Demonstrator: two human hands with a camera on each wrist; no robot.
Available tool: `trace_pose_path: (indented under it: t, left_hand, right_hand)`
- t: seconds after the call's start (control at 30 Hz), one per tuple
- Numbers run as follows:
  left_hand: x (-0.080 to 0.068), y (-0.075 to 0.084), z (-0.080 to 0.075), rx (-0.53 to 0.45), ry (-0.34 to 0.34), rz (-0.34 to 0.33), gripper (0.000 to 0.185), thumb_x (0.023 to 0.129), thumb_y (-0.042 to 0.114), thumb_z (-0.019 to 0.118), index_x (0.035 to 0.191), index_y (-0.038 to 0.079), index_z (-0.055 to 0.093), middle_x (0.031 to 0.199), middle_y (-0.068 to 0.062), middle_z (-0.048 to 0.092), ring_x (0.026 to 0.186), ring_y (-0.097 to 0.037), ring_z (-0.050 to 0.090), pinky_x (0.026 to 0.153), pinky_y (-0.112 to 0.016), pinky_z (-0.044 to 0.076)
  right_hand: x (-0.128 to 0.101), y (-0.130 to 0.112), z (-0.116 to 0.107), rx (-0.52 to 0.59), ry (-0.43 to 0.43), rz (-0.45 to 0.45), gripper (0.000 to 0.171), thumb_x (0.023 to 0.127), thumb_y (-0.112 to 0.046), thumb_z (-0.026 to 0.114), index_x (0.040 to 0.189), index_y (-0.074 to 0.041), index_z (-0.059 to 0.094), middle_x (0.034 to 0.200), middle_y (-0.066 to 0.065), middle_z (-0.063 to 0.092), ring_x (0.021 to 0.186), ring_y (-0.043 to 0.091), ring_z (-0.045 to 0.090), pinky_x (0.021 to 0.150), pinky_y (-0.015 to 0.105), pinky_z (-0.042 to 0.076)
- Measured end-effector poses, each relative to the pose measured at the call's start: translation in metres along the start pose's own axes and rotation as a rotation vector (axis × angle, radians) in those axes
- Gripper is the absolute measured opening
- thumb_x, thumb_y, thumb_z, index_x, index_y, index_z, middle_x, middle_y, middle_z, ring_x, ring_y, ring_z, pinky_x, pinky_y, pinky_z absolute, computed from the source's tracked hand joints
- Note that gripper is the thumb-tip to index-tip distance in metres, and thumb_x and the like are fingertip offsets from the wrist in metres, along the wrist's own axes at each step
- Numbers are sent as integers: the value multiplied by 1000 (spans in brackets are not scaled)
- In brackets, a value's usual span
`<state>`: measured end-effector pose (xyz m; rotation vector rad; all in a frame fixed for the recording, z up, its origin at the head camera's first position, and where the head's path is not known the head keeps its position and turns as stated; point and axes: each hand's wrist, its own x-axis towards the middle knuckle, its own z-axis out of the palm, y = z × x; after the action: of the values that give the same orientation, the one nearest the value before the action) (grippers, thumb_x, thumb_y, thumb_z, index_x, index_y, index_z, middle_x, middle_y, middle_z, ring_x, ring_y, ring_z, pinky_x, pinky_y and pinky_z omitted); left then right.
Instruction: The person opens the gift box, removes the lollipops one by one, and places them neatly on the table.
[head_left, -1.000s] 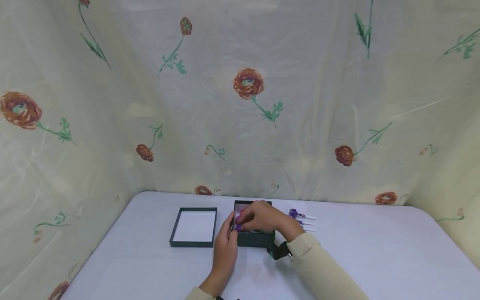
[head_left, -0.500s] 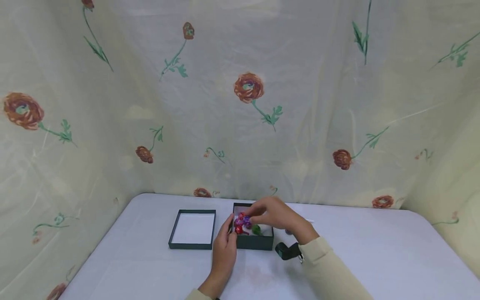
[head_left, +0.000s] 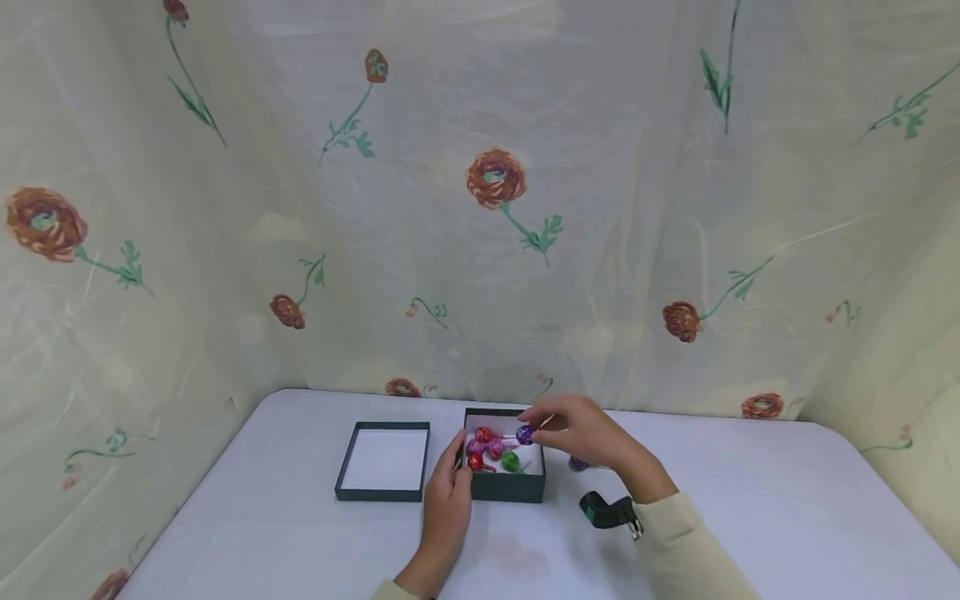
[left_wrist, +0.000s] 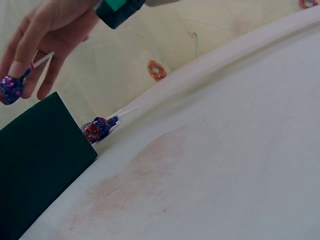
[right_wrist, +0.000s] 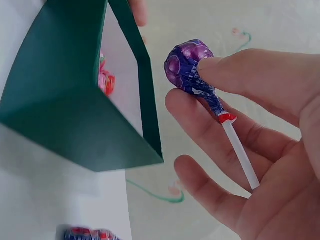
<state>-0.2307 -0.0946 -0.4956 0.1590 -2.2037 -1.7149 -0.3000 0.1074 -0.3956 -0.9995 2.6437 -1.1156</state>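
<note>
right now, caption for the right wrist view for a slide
Right hand pinches a purple lollipop beside the green box.

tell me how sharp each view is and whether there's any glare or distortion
Head view: even soft light, no glare, edges bowed by a wide lens, the lollipops in the green box small. Left wrist view: the tablecloth weave is crisp, the right hand softer. Right wrist view: the purple lollipop is sharp with a mild sheen; the background is blurred.

Open green lid (head_left: 384,460) on white table (head_left: 750,517), floral curtain (head_left: 495,208) behind, perhaps one lollipop (left_wrist: 97,128) loose.
</note>
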Motion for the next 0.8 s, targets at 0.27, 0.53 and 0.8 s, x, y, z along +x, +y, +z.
trace_pose_path:
  t: [0.27, 0.53, 0.8]
  left_hand:
    - [-1, -1, 0, -6, -6, 15, 51, 96, 7, 43, 145, 18, 44, 149, 0, 43, 138, -23, 36, 108, -46, 35]
    - [-1, 0, -1, -9, -6, 14, 50, 96, 6, 42, 145, 15, 44, 149, -2, 42, 139, -23, 35, 108, -47, 34]
    - [-1, 0, 0, -16, -6, 1, 50, 96, 7, 42, 145, 16, 44, 149, 1, 43, 139, -24, 35, 108, -47, 34]
  right_hand:
    - [-21, 11, -7, 0, 10, 7, 25, 92, -15, 64, 116, -14, 71, 106, 1, 68, 87, 14, 64, 74, 28, 56]
    - [-37, 30, -7, 29, -4, 51, 23, 91, -10, 64, 113, -7, 70, 108, 6, 68, 91, 17, 65, 80, 30, 57]
    - [-47, 50, -3, 10, 31, 111, 21, 88, -6, 67, 108, -7, 72, 107, 9, 68, 90, 19, 65, 80, 33, 57]
